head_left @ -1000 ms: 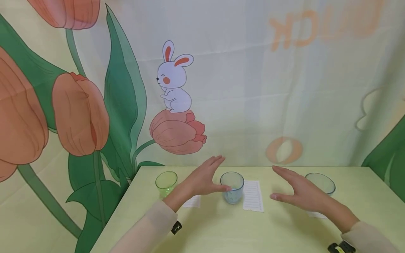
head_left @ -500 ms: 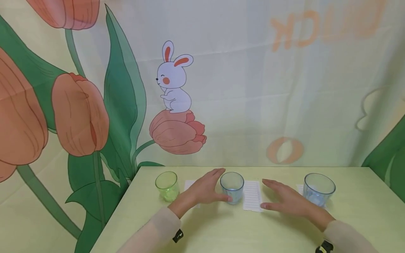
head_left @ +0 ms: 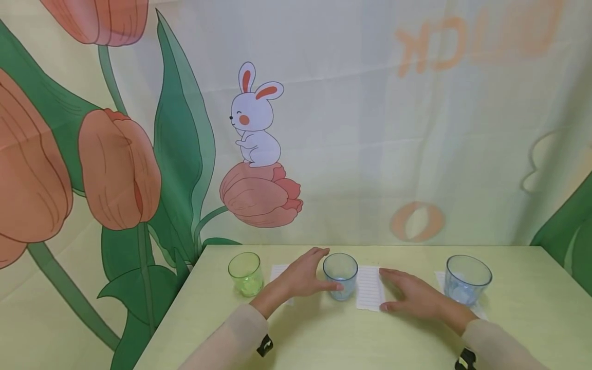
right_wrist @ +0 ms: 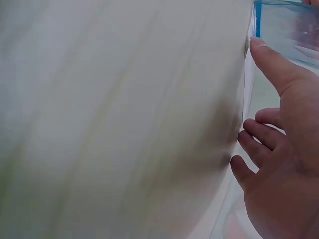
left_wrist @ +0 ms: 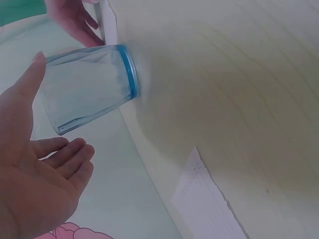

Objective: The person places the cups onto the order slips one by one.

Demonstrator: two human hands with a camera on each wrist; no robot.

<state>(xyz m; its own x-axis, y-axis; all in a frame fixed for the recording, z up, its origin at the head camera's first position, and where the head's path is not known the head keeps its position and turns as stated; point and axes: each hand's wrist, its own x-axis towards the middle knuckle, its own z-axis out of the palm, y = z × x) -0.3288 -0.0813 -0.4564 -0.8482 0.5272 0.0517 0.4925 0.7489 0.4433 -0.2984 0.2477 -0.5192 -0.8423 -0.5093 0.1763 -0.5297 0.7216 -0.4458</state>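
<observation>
In the head view, a clear blue drinking glass [head_left: 340,277] stands upright at the middle of the table. My left hand [head_left: 300,275] is beside its left side, thumb in front and fingers toward the back. In the left wrist view, the fingers [left_wrist: 75,157] are spread apart from the glass; whether the thumb touches it I cannot tell. My right hand [head_left: 416,295] hovers low by the right edge of a lined paper sheet [head_left: 370,295], thumb and fingers parted. Nothing shows in its grasp. The paper lies just right of the glass.
A green glass [head_left: 246,277] stands at the left, with another lined sheet [head_left: 279,272] beside it. At the right, a wider blue glass [head_left: 467,282] stands on or by a paper [head_left: 479,311]. A printed curtain [head_left: 347,154] hangs behind the table [head_left: 333,341].
My right hand has come down and left, from in front of the wide glass to the paper's edge. My left hand has lowered slightly beside the middle glass. The glasses have stayed in place.
</observation>
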